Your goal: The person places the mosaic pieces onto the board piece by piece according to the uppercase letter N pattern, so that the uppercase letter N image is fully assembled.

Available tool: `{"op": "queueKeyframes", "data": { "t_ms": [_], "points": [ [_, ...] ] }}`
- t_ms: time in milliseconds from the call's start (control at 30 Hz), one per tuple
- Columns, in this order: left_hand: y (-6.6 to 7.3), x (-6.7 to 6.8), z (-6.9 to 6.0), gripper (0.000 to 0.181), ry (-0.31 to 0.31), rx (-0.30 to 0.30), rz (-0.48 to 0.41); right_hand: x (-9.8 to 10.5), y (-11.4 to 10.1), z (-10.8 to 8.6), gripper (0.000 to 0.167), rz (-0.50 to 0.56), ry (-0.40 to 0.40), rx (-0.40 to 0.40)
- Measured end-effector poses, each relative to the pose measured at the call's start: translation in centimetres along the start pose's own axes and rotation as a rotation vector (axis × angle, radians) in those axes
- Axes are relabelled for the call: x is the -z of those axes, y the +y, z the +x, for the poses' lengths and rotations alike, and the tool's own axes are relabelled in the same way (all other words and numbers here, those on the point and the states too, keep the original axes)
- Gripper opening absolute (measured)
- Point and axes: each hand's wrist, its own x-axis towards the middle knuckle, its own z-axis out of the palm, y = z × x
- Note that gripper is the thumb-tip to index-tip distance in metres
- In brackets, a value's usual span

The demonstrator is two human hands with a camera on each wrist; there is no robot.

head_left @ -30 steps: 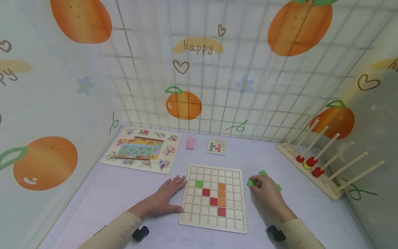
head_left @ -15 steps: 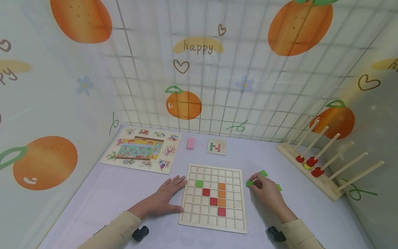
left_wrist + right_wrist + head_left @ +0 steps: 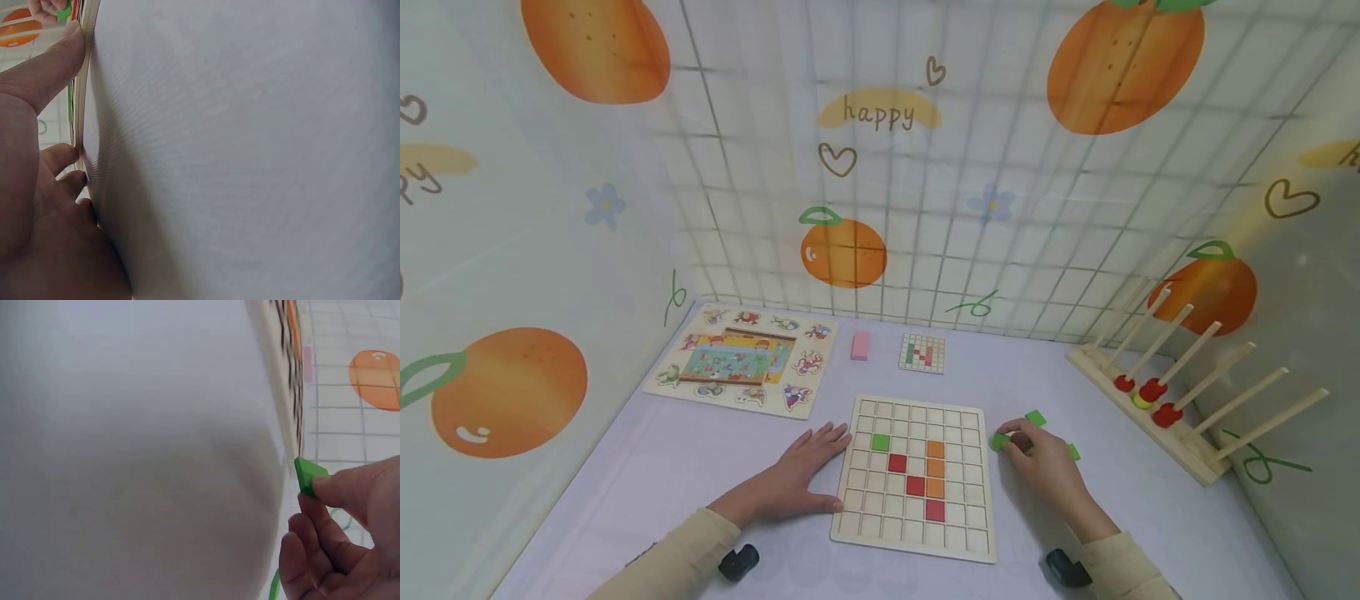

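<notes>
Fingers [image 3: 326, 530] of the right hand [image 3: 1043, 457] pinched a green tile [image 3: 306, 473]; any slackening, I thought, could drop it. The left hand [image 3: 793, 479], spread, touched the board [image 3: 894, 505].

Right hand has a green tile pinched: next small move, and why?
I'd probably carry the pinched tile left to the bare square below the placed green tile: the small pattern card seems to show a green column, and the board has just one green.
</notes>
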Motion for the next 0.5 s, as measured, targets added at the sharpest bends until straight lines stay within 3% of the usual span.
{"op": "queueKeyframes", "data": {
  "t_ms": [500],
  "points": [
    [0.2, 0.0, 0.0, 0.100, -0.009, 0.013, 0.003, -0.5, -3.2, -0.9, 0.017, 0.075, 0.012, 0.104]
  ]
}}
